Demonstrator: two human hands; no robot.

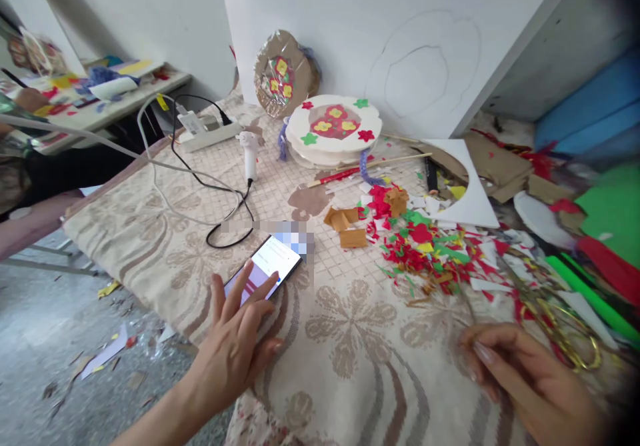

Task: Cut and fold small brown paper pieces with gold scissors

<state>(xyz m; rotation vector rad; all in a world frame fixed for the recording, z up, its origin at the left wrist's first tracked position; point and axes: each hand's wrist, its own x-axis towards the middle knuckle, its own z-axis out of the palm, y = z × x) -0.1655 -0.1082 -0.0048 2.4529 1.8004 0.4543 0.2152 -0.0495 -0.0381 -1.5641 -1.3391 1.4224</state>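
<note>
A smartphone (260, 274) with a lit screen lies on the patterned tablecloth. My left hand (235, 339) is over it with fingers spread, the fingertips on or just above the screen. At the right, my right hand (520, 366) is closed in a pinch between thumb and forefinger. Something thin seems to rise from that pinch, too blurred to name. Just past this hand lie gold-handled scissors (570, 333) and a heap of red, green and white paper scraps (430, 249).
A white scalloped disc (296, 126) with paper flowers stands behind, beside a brown plastic-wrapped one (263, 76). A white glue gun (250, 156), power strip (207, 137) and loose cables lie at left. Another person's arm (40, 226) shows at the far left.
</note>
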